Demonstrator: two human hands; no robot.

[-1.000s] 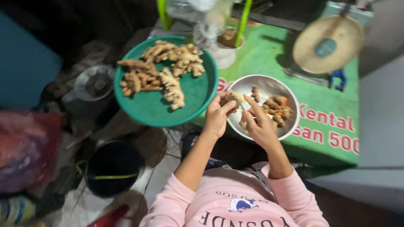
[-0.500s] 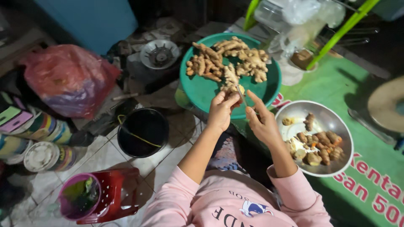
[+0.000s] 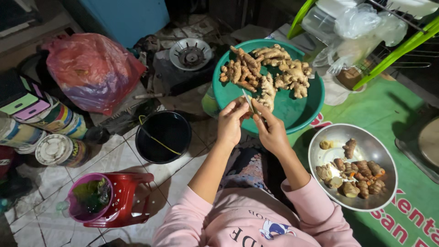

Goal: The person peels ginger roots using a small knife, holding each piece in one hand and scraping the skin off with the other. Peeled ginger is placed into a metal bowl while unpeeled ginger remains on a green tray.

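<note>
A green plastic basin [image 3: 292,112] holds several knobbly ginger and turmeric roots [image 3: 270,71]. Over its near rim my left hand [image 3: 231,122] pinches a pale root piece [image 3: 266,98]. My right hand [image 3: 272,130] grips a small knife [image 3: 249,101] whose blade points up against that piece. To the right a round metal bowl [image 3: 320,160] contains several peeled, orange-brown root pieces [image 3: 354,176]. Pink sleeves cover both my forearms.
A black bucket [image 3: 163,136] stands on the tiled floor left of my arms. A red plastic stool [image 3: 121,201] with a purple cup [image 3: 89,199] is nearer. A red plastic bag [image 3: 91,68], a stove burner [image 3: 190,54], tins [image 3: 59,150] and a green mat [image 3: 388,105] surround me.
The view has swung left and down from the metal bowl to the green basin. My hands moved from the bowl to the basin's rim and now hold a root and knife.
</note>
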